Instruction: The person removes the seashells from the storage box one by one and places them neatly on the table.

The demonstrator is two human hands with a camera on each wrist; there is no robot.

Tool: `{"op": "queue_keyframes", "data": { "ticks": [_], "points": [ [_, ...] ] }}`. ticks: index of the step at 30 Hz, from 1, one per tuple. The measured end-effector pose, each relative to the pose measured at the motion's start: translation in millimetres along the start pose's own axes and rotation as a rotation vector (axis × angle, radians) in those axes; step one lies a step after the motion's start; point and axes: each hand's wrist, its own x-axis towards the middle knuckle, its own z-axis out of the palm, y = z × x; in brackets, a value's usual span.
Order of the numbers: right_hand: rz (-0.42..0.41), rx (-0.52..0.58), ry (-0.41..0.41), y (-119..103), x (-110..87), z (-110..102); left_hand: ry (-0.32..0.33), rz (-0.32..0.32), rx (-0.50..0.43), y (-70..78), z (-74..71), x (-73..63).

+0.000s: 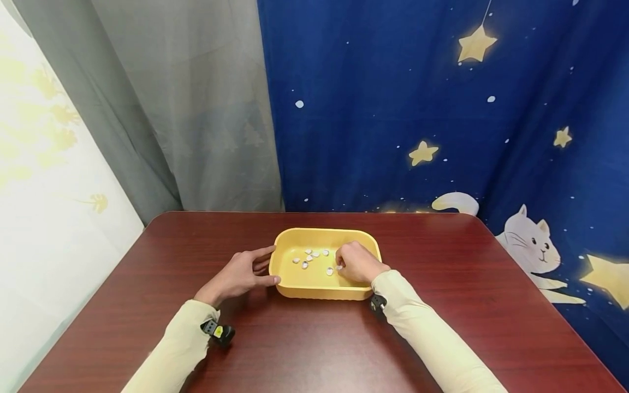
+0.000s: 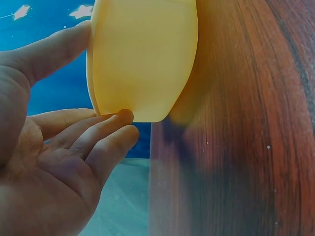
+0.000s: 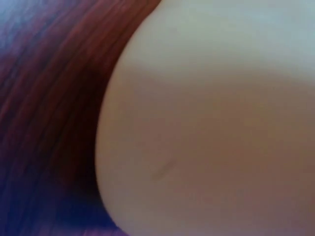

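Observation:
A yellow plastic basin (image 1: 304,292) stands on the table with several small, roundish white pieces (image 1: 330,271) scattered over its floor, some with darker marks. My left hand (image 1: 241,273) touches the basin's left end, thumb at the near corner and fingers farther back. In the left wrist view, the relaxed fingers of that hand (image 2: 64,157) rest against the basin wall (image 2: 147,54). Reaching in over the near right rim, my right hand (image 1: 360,262) has curled fingers close to a white piece (image 1: 339,267); its fingertips are hidden. The basin's outer wall (image 3: 206,147) fills most of the right wrist view.
The dark red wooden table (image 1: 314,349) has rounded far corners. Behind it hang a grey curtain (image 1: 211,109) and a blue curtain (image 1: 373,109) with stars and a cat. A pale patterned curtain (image 1: 49,191) hangs at the left.

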Motion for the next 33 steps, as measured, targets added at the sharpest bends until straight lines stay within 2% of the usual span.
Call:
{"op": "queue_keyframes", "data": {
  "ticks": [9,13,22,33],
  "points": [
    [0.074,-0.014,-0.034,-0.6,0.8,-4.1,-0.007,0.018,0.007,0.0,-0.4,0.6],
    [0.072,-0.014,-0.038,-3.3,-0.3,-9.4,-0.003,0.015,0.012,0.8,-0.9,0.1],
    [0.030,-0.012,-0.036,-9.9,-5.8,-23.9,0.010,0.016,0.048,-0.1,0.6,-2.2],
    [-0.093,0.036,-0.019,-27.7,-21.6,-45.6,0.010,0.054,0.088,-1.2,2.0,-4.0]
  ]
}}
